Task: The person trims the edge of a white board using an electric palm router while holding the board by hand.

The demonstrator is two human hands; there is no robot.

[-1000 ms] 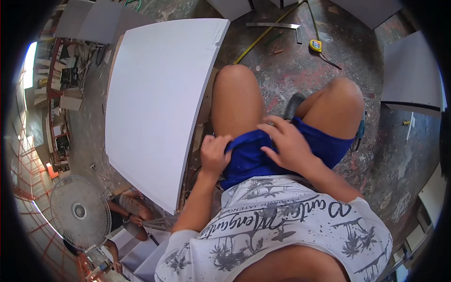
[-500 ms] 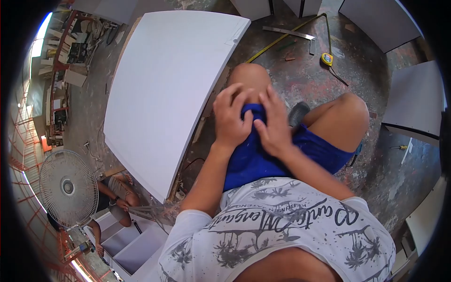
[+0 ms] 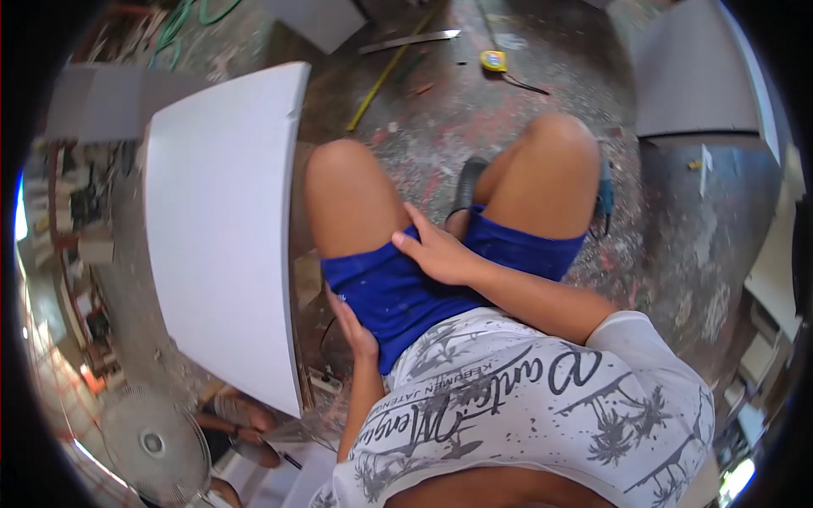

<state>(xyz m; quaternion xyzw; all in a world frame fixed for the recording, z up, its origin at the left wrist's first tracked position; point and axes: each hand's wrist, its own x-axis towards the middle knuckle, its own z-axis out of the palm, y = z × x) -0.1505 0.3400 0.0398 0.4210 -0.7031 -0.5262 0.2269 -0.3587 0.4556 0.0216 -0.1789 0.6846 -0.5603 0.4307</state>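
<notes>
My left hand [image 3: 352,328] lies flat against the outer side of the blue shorts [image 3: 385,292], fingers stretched out and nothing held. Across the inner thigh rests my right hand [image 3: 434,252], its fingers extended and thumb apart, touching the cloth and the skin near the hem. Beside my left leg is a large white panel [image 3: 222,229], raised on something wooden that is mostly hidden beneath it.
A yellow tape measure [image 3: 493,62] and a metal square [image 3: 411,41] lie on the floor ahead. Grey panels [image 3: 699,72] stand at the right. A fan [image 3: 152,442] and another person's legs [image 3: 246,415] are at the lower left. A blue tool [image 3: 605,190] is beside my right knee.
Both hands have moved back from the knee along the thigh and spread apart, the left to the outer side. The shorts' hem sits farther back from the knee. The view has shifted.
</notes>
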